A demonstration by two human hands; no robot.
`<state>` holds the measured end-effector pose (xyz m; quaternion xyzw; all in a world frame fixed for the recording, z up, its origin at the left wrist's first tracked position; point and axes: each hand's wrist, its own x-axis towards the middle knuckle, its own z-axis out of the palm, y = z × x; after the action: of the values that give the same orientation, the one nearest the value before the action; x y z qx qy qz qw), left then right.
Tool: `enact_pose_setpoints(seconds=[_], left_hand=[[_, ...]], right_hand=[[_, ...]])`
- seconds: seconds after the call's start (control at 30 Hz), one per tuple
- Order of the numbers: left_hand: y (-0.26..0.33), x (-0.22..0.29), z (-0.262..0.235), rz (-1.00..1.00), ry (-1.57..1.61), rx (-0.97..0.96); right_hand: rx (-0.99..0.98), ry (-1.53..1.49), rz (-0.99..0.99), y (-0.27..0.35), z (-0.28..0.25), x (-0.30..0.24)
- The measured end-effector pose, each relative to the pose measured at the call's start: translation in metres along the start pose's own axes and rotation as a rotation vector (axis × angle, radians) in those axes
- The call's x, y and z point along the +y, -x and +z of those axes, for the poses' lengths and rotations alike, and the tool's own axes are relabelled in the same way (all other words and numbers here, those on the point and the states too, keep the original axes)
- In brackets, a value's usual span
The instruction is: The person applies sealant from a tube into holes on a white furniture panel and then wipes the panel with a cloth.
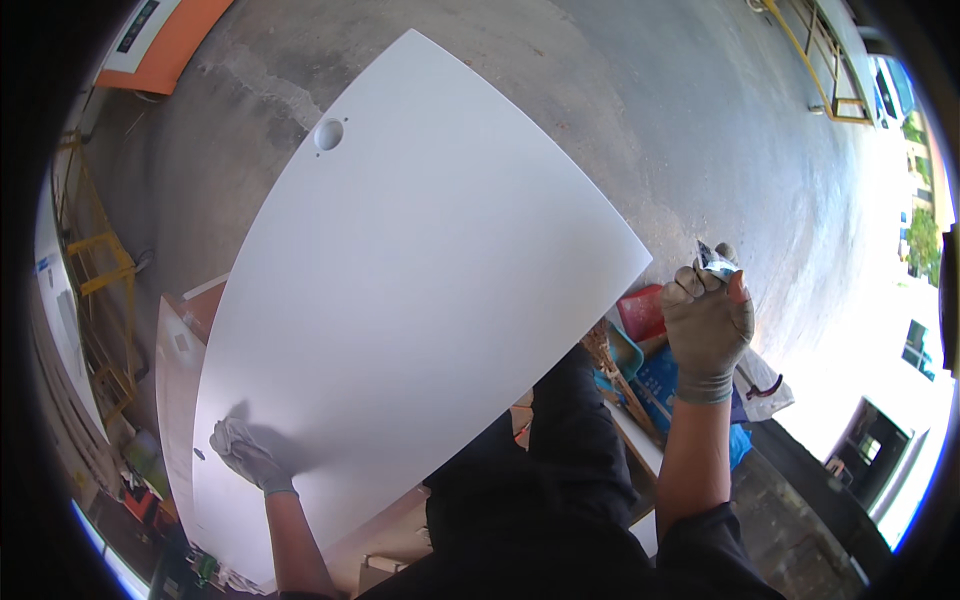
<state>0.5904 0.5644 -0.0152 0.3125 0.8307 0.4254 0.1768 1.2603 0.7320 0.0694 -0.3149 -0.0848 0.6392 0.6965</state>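
A large white panel [420, 260] with one round recess [329, 134] near its upper left edge lies before me. My left hand [258, 462], in a pale work glove, rests on the lower left of the panel. Its fingers are closed around what looks like a crumpled whitish cloth [231, 436]. Off the panel's right corner, my gloved right hand [708, 325] is raised, palm side up. Between its curled fingers and thumb sits a small shiny piece [718, 263], dark and silvery; its exact kind is unclear.
Below the right hand are a red container [642, 312], a blue bag [657, 388] and other clutter. Yellow metal frames [100, 262] stand at the left, another yellow frame [850, 105] at the upper right. An orange-and-white object [160, 60] is at the upper left. Concrete floor [560, 60] surrounds the panel.
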Motion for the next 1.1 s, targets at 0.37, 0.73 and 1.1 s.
enact_pose_setpoints(seconds=[0.37,0.73,1.1], left_hand=[[-0.02,0.046,0.047,-0.156,0.371,0.213],[-0.013,0.01,0.027,-0.174,-0.056,0.292],[-0.013,-0.006,0.009,-0.08,-0.297,0.194]], right_hand=[[-0.302,0.167,0.245,-0.188,0.113,0.06],[-0.538,0.931,0.218,-0.298,0.193,0.15],[-1.009,1.485,0.382,-0.333,0.232,0.2]])
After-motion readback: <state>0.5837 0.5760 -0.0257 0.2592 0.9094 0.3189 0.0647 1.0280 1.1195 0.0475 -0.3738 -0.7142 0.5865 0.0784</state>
